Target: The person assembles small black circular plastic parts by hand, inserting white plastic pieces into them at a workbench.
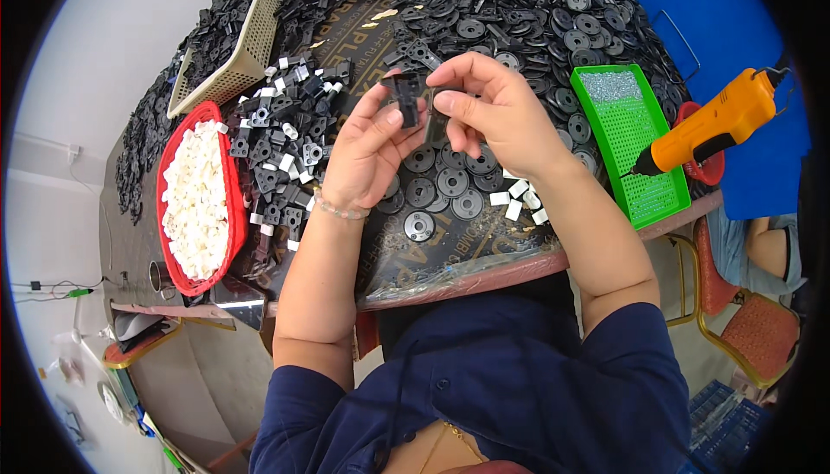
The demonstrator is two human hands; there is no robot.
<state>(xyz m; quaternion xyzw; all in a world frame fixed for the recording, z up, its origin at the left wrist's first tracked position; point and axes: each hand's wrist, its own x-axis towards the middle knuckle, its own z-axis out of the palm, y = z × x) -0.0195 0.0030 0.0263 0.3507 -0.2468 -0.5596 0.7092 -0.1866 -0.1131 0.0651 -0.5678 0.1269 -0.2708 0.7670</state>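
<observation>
Above the table's middle, my left hand [363,158] grips a black plastic part [405,100] between thumb and fingers. Close beside it, my right hand [506,119] is closed in a pinch on a dark narrow piece [435,119], whose exact kind is not plain. The two held pieces are nearly together, and I cannot tell if they touch. Below my hands lie several black round discs [451,182] with center holes. White small blocks [517,201] are scattered right of the discs. A heap of black parts with white blocks fitted [281,132] spreads left of my left wrist.
At the left stands a red basket [235,214] of white pieces, with a beige crate [226,76] of black parts behind it. A green tray [596,141] of small screws sits at the right, an orange electric screwdriver [709,137] above it. Black parts [519,7] cover the far table.
</observation>
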